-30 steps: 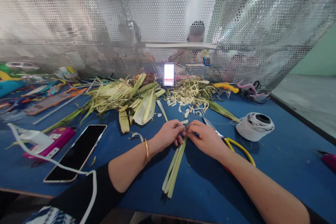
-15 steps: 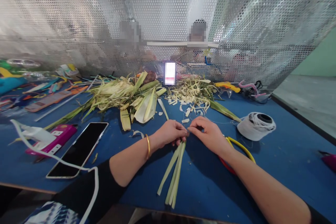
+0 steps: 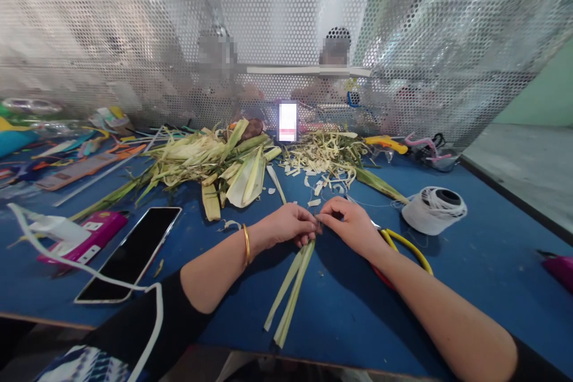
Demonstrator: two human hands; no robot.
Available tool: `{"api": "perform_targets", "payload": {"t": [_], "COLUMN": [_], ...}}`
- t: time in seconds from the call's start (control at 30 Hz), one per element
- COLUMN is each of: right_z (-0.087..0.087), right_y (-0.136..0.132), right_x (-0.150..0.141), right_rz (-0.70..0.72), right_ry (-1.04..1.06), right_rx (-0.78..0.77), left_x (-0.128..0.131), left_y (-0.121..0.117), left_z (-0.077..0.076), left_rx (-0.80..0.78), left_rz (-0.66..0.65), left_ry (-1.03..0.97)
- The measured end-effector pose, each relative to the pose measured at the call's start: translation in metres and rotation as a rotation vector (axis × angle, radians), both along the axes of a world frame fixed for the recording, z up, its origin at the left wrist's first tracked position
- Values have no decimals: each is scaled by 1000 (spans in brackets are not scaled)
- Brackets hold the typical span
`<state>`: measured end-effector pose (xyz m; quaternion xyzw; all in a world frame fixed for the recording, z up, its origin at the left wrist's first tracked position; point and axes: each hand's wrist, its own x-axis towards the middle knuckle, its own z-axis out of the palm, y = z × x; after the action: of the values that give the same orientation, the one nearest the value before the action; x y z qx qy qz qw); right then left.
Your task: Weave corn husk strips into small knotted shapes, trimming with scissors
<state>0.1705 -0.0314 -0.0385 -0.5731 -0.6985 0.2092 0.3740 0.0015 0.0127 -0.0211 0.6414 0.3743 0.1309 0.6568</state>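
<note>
Long pale green leaf strips [image 3: 293, 292] hang down toward the table's front edge. My left hand [image 3: 293, 224] is closed round their upper end. Just right of it, the thumb and forefinger of my right hand [image 3: 349, 222] are pinched together, almost touching the left fingertips. Whatever lies between those right fingers is too small to make out. Under my right forearm, partly hidden, are scissors with yellow and red handles [image 3: 414, 246]. A spool of white thread [image 3: 433, 212] stands to the right, and a fine thread trails leftward from it.
A heap of leaves and husks [image 3: 197, 158] lies back left, with shredded scraps [image 3: 324, 152] beside it. A dark-screened phone [image 3: 132, 253] and a magenta power strip [image 3: 96, 233] with a white cable are at left. A perforated metal screen [image 3: 277, 6] rises behind the blue table [image 3: 358, 322].
The lower ends of the strips have swung slightly left and closer together. Both hands stay pinched close to each other, and the view has shifted a little.
</note>
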Motion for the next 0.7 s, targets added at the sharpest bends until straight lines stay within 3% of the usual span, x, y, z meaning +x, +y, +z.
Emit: {"api": "perform_targets", "payload": {"t": [0.2, 0.43, 0.57, 0.7], "right_z": [-2, 12, 21, 14], "right_y": [0, 4, 1, -1], "right_x": [-3, 16, 24, 15], "right_rz": [-17, -100, 29, 72], "right_ry": [-7, 29, -80, -96], "right_rx": [-25, 9, -126, -137], "left_x": [1, 4, 2, 3], "left_y": [-2, -4, 0, -3], "left_z": [2, 1, 1, 4], "left_rx": [33, 93, 28, 20], "left_rz": [-29, 78, 85, 129], "left_ry": [28, 65, 17, 9]}}
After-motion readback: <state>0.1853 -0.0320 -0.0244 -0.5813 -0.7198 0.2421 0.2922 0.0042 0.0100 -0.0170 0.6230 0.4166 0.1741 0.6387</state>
